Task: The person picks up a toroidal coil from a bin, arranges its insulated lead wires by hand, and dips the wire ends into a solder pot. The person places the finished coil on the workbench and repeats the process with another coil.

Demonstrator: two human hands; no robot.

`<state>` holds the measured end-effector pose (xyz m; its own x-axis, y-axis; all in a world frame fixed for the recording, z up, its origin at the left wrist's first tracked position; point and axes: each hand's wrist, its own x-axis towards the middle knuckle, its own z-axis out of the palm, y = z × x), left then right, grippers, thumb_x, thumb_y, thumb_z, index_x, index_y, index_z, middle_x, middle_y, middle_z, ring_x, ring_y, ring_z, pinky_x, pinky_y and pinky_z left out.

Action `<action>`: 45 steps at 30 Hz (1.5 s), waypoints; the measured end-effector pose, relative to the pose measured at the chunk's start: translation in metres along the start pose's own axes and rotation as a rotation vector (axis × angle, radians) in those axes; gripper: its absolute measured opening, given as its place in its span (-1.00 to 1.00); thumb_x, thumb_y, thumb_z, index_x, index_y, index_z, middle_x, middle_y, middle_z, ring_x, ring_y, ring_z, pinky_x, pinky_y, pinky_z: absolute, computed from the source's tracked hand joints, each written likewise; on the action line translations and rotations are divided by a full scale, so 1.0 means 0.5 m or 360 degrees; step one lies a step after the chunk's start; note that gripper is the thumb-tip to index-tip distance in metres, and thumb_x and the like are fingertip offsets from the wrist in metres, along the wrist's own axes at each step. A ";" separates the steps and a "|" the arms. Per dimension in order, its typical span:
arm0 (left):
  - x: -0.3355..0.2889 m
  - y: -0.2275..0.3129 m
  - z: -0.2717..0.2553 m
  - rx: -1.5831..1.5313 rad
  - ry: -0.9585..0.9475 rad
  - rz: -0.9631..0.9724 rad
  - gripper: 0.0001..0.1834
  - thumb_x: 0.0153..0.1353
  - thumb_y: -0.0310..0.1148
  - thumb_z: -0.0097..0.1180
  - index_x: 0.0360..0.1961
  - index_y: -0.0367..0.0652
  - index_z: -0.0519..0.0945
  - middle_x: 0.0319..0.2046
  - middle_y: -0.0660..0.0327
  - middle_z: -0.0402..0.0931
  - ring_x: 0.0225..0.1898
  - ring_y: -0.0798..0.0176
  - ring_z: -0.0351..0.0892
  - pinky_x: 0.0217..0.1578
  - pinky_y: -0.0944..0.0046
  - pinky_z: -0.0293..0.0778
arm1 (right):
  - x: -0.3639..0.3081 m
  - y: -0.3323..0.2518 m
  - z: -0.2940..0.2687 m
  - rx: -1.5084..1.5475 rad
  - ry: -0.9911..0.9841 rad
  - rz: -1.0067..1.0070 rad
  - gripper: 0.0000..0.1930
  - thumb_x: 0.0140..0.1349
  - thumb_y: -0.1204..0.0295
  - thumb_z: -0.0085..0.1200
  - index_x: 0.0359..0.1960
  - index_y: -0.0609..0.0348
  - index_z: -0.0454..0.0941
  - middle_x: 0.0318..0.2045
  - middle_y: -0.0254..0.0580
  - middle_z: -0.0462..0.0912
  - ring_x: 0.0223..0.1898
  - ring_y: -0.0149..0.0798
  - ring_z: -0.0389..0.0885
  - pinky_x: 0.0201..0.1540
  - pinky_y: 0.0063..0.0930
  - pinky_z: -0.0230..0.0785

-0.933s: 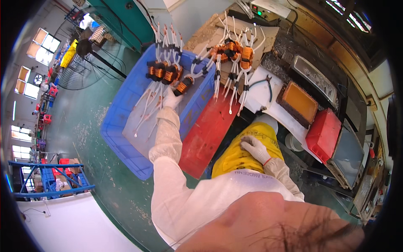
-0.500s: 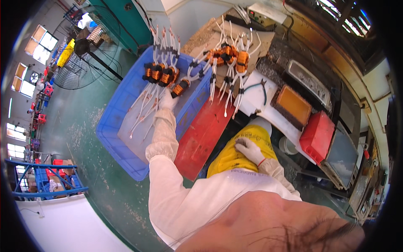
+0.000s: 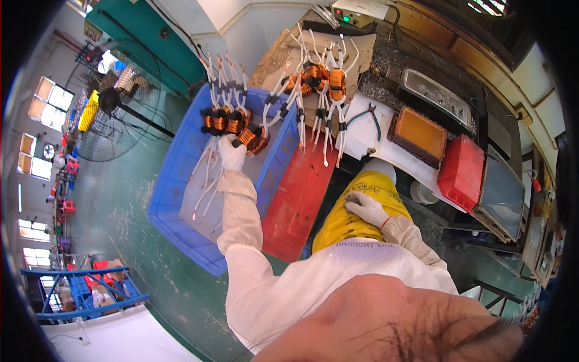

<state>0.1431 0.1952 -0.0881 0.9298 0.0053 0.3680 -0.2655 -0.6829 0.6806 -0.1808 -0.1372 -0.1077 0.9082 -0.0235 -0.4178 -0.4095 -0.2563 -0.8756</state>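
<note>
My left hand (image 3: 232, 153), in a white glove, reaches into a blue plastic bin (image 3: 187, 235). Its fingers are closed on the near end of a copper-wound coil (image 3: 256, 140) with white leads slanting up to the bin's right rim. Just beyond the hand, several similar coils (image 3: 224, 120) stand in a row, their leads sticking up at the far end and trailing into the bin at the near end. My right hand (image 3: 365, 208), gloved too, lies with fingers stretched out on the yellow apron (image 3: 332, 226) over my lap.
More wired coils (image 3: 316, 78) lie on the bench beside the bin. Pliers (image 3: 375, 120) rest on a white board near a tray of amber material (image 3: 420, 136). A red bin (image 3: 461, 172) stands at right, a red board (image 3: 295, 205) beside the blue bin, a fan (image 3: 111, 99) at left.
The whole view has shifted slightly. My left hand and the coil in it have turned a little and sit closer to the row of coils. My right hand stays on the apron.
</note>
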 end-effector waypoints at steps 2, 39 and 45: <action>0.003 0.019 -0.015 -0.0172 0.0127 0.0133 -0.65 -0.18 -0.55 0.14 -0.25 -0.29 0.49 -0.14 -0.01 0.47 -0.07 -0.07 0.46 0.07 0.08 0.37 | -0.005 -0.011 0.001 -0.0135 0.0005 0.0022 -0.56 0.25 0.17 0.09 0.05 0.21 0.53 -0.06 -0.08 0.68 -0.03 -0.18 0.65 0.10 -0.43 0.42; -0.430 0.481 0.118 -0.0657 -0.1321 0.0841 -0.68 -0.13 -0.62 0.12 -0.26 -0.23 0.45 -0.12 0.05 0.45 -0.09 -0.07 0.52 -0.08 0.11 0.49 | -0.146 -0.006 -0.139 -0.1334 0.0346 -0.0464 -0.28 -0.01 0.22 0.33 0.21 0.12 0.35 -0.05 0.10 0.59 0.01 0.10 0.56 0.10 -0.18 0.41; -0.466 0.504 0.135 -0.0340 -0.1180 0.0909 -0.63 -0.16 -0.50 0.23 -0.22 -0.15 0.51 -0.09 0.13 0.45 -0.03 0.01 0.51 -0.06 0.12 0.51 | -0.154 -0.084 -0.168 -0.0903 0.0161 -0.0406 -0.08 -0.02 0.12 0.35 0.35 0.18 0.16 0.20 0.19 0.42 0.20 0.09 0.46 0.19 -0.25 0.37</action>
<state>-0.1232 -0.0274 -0.0451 0.5511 -0.8005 0.2356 -0.7012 -0.2911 0.6508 -0.2263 -0.2059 -0.0187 0.9863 0.0221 -0.1636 -0.0943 -0.7381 -0.6681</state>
